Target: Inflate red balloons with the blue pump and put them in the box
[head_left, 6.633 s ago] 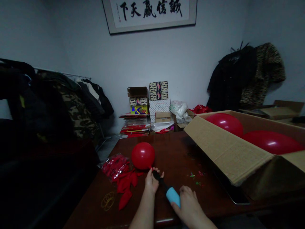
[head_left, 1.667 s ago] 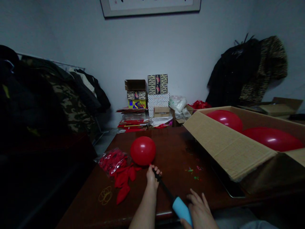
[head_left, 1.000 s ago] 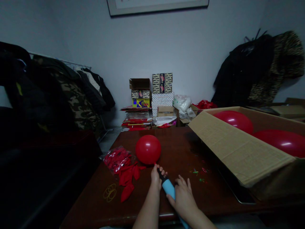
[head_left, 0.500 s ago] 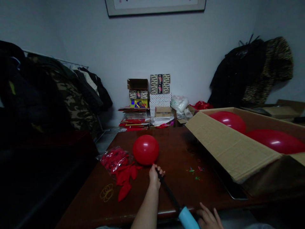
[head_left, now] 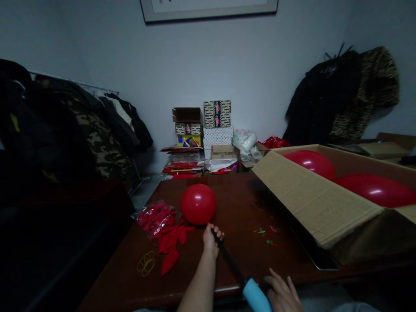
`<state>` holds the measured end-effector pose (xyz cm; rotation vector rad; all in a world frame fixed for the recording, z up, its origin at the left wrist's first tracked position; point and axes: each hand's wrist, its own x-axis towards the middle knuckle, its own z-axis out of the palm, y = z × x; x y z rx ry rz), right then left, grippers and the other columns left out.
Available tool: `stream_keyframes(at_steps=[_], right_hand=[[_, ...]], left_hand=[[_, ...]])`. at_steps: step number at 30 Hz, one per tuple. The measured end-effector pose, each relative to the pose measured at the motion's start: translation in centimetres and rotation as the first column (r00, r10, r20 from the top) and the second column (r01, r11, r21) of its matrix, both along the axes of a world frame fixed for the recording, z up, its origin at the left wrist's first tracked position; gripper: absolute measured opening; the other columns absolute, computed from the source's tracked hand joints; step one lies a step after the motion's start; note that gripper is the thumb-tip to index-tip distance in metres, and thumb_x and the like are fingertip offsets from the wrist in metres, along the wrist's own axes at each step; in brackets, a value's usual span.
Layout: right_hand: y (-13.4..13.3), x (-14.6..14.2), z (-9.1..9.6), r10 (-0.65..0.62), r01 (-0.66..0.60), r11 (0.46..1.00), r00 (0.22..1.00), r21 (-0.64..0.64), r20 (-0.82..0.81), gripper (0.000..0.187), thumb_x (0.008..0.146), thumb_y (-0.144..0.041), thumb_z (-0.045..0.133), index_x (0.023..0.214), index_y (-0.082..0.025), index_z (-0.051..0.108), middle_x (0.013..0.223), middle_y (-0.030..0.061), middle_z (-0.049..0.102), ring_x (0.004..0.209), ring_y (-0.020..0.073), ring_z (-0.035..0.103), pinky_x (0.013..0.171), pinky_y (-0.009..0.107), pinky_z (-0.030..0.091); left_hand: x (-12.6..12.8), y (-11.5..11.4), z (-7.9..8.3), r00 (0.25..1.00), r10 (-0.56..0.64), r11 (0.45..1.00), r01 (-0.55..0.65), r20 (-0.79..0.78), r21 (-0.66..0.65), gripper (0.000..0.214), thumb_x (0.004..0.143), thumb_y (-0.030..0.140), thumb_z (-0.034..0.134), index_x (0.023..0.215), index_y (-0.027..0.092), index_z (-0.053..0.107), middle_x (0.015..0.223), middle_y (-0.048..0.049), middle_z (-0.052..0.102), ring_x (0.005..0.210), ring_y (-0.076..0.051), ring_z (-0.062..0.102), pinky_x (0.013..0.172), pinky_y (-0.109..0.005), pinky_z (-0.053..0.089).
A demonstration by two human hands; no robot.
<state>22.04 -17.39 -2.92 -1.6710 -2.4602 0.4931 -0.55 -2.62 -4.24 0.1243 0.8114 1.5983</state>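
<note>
A round red balloon [head_left: 198, 204] rests over the dark wooden table at the tip of a hand pump. My left hand [head_left: 212, 242] is closed around the balloon's neck and the end of the pump's black tube. From there the tube slants down to the right into the pump's light-blue body [head_left: 256, 296], cut off by the lower edge. Beside that body my right hand [head_left: 282, 294] has its fingers stretched and spread; its lower part is out of frame. Uninflated red balloons [head_left: 169, 242] lie left of my left hand, next to a clear bag of balloons [head_left: 155, 216].
A large open cardboard box [head_left: 320, 195] on the right holds red balloons [head_left: 373, 190]. A dark flat device [head_left: 316, 251] lies under its edge. Yellow rubber bands [head_left: 146, 263] and small coloured bands [head_left: 261, 231] are on the table [head_left: 234, 197]. Stacked boxes [head_left: 217, 141] stand against the wall.
My right hand has moved slightly up and left beside the pump. My left hand keeps its hold at the balloon's neck. The balloon looks about the same size.
</note>
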Motion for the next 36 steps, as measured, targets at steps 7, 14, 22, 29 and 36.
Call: stream_keyframes(at_steps=[7, 14, 22, 29, 36], right_hand=[[1.0, -1.3, 1.2, 0.016, -0.016, 1.0, 1.0, -0.024, -0.005, 0.052, 0.073, -0.06, 0.046, 0.098, -0.018, 0.064, 0.127, 0.0148, 0.048, 0.127, 0.0353, 0.027, 0.103, 0.058, 0.011], [1.5, -4.4, 3.4, -0.037, 0.036, 0.998, 0.999, 0.051, 0.027, 0.048, 0.075, -0.052, 0.045, 0.097, -0.013, 0.063, 0.126, 0.0159, 0.049, 0.127, 0.0334, 0.027, 0.104, 0.054, 0.008], [3.6, -7.3, 4.1, -0.091, 0.093, 0.988, 0.996, 0.122, -0.02, 0.042, 0.076, -0.046, 0.045, 0.097, -0.014, 0.063, 0.124, 0.0125, 0.05, 0.127, 0.0294, 0.028, 0.106, 0.048, 0.005], [6.0, -9.6, 3.8, -0.094, 0.096, 0.984, 0.995, 0.148, -0.02, 0.043, 0.074, -0.045, 0.047, 0.096, -0.012, 0.064, 0.121, 0.0121, 0.051, 0.126, 0.0296, 0.028, 0.106, 0.045, 0.004], [4.2, -8.4, 3.5, -0.11, 0.113, 0.986, 0.993, 0.125, -0.031, 0.042, 0.074, -0.046, 0.049, 0.097, -0.013, 0.064, 0.118, 0.0127, 0.054, 0.126, 0.0291, 0.03, 0.107, 0.046, 0.003]], left_hand=[[-0.1, 0.1, -0.3, 1.0, -0.03, 0.999, 0.03, 0.009, 0.028, 0.026, 0.078, 0.038, 0.053, 0.069, 0.02, 0.037, 0.052, 0.0075, 0.036, 0.036, -0.006, 0.032, 0.046, -0.024, 0.035], [-0.2, 0.0, -0.3, 0.999, -0.042, 0.999, 0.042, 0.016, 0.024, 0.025, 0.078, 0.039, 0.053, 0.069, 0.02, 0.038, 0.052, 0.0071, 0.037, 0.037, -0.006, 0.033, 0.046, -0.024, 0.036], [-0.2, -0.1, -0.6, 0.998, -0.055, 0.997, 0.054, 0.026, 0.052, 0.027, 0.077, 0.04, 0.054, 0.07, 0.021, 0.038, 0.052, 0.0073, 0.037, 0.037, -0.006, 0.033, 0.049, -0.026, 0.039], [-0.3, 0.0, -0.7, 0.997, -0.076, 0.993, 0.076, -0.003, 0.086, 0.031, 0.074, 0.043, 0.057, 0.07, 0.021, 0.037, 0.051, 0.0073, 0.038, 0.037, -0.007, 0.034, 0.045, -0.024, 0.036], [0.6, -0.1, -0.6, 0.995, -0.037, 0.998, 0.041, -0.095, 0.042, 0.032, 0.072, 0.046, 0.057, 0.069, 0.021, 0.037, 0.049, 0.0081, 0.038, 0.034, -0.006, 0.033, 0.041, -0.022, 0.032]])
